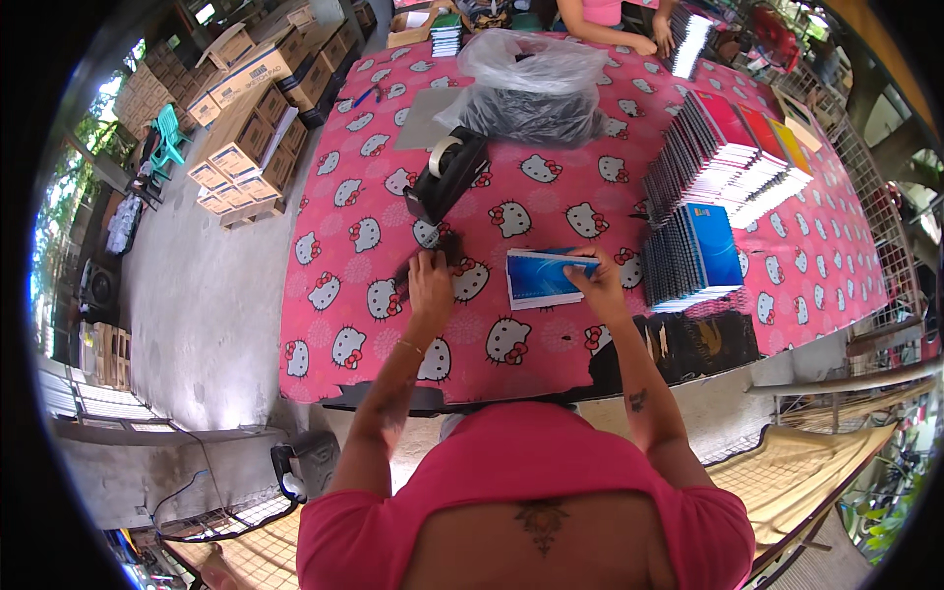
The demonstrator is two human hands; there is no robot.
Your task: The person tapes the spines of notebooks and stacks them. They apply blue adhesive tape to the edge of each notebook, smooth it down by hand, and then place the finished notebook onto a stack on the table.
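My right hand (598, 287) grips the right end of a small blue-covered notebook (539, 279), thumb on top. White pages show along its edges, and a row of punched holes runs along its lower side. Over to the left, my left hand (430, 288) has its fingers curled down at a small dark tangle (450, 246) on the tablecloth. The tangle looks like black binding coils, but its details are blurred. Just beyond that hand stands a black tape dispenser (447, 177) with a roll of tape.
Right of the notebook rise stacks of blue spiral notebooks (715, 246) and red and yellow ones (737, 138). A clear plastic bag (536, 88) of black material lies on the pink patterned tablecloth (551, 364). Another person's arm (610, 34) rests at the far edge. Cartons (251, 147) stand left.
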